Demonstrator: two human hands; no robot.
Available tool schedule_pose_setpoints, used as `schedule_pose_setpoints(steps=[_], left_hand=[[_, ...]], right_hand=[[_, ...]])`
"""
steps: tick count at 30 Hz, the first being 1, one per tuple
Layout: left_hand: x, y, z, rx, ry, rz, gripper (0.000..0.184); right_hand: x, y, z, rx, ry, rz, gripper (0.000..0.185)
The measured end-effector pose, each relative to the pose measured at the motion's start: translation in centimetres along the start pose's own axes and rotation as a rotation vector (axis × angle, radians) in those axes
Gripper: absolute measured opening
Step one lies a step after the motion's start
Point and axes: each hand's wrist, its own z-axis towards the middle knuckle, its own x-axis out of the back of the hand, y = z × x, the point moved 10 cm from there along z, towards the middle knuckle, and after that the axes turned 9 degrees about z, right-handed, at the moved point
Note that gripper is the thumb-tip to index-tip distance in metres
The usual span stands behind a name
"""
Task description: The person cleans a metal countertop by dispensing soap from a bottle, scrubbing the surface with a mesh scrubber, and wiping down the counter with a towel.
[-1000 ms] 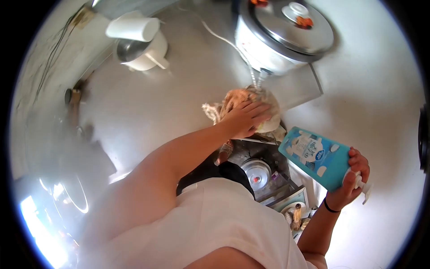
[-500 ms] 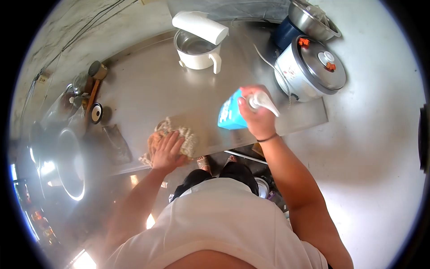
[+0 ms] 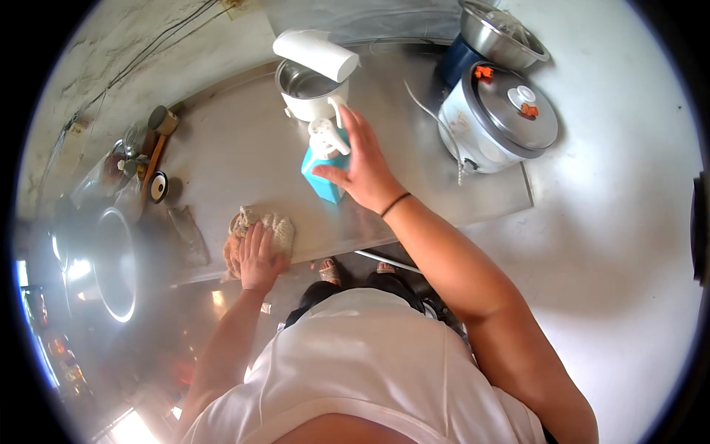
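A blue pump bottle (image 3: pixel 323 177) with a white pump top stands upright on the metal counter, in front of a white pot. My right hand (image 3: pixel 361 161) is at the bottle's right side, thumb and fingers apart around it; it is not gripping the bottle. Near the counter's front edge, a crumpled tan and orange cloth (image 3: pixel 275 231) lies beneath my left hand (image 3: pixel 257 260). That hand rests flat on it with the fingers extended.
The white pot (image 3: pixel 307 107) has a paper roll (image 3: pixel 316 55) across its top. A rice cooker (image 3: pixel 481 129) with a cord stands at the right, before a steel bowl (image 3: pixel 503 33). A ladle, a small round lid and jars line the left side of the counter (image 3: pixel 222 155).
The bottle has moved left and now stands upright on the counter. My right hand has loosened around it. My left hand stays on the cloth, which it earlier moved left along the counter.
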Motion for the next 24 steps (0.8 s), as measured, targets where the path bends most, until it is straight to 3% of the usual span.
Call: schedule_pose_setpoints(steps=[2,4,5,6,7,9,10,11,12,15,24], left_hand=[[0.1,0.3,0.0,0.010,-0.007,0.007,0.071],[-0.1,0.2,0.0,0.058,-0.016,0.022,0.071],[-0.2,0.2,0.0,0.069,-0.024,0.035,0.072],[-0.2,0.4,0.2,0.080,-0.023,0.044,0.072],[-0.3,0.5,0.2,0.101,-0.036,0.058,0.072],[-0.7,0.8,0.3,0.150,-0.077,0.091,0.070],[-0.8,0.9,0.2,0.163,-0.081,0.095,0.070],[-1.2,0.9,0.3,0.186,-0.092,0.101,0.069],[-1.2,1.0,0.3,0.208,-0.101,0.108,0.068],[-0.9,1.5,0.5,0.269,-0.116,0.129,0.066],[-0.6,2.7,0.4,0.374,-0.088,0.187,0.065]], right_hand=[[3.8,0.3,-2.1,0.006,-0.042,0.011,0.056],[8.7,6.1,-8.0,-0.416,-0.121,0.480,0.032],[13.3,7.1,-10.3,-0.471,0.127,0.638,0.012],[19.3,10.8,-13.5,-0.589,0.330,0.442,0.005],[25.3,14.4,-16.7,-0.567,0.544,0.401,0.008],[35.5,21.7,-22.7,-0.781,0.942,0.337,0.017],[37.7,24.1,-23.2,-0.908,1.018,0.398,0.037],[39.0,25.7,-22.3,-0.994,0.901,0.406,0.065],[39.1,25.3,-20.9,-0.996,0.890,0.413,0.065],[36.4,26.4,-15.0,-0.883,0.736,0.676,0.087],[28.1,23.9,-13.3,-0.860,0.688,0.660,0.073]])
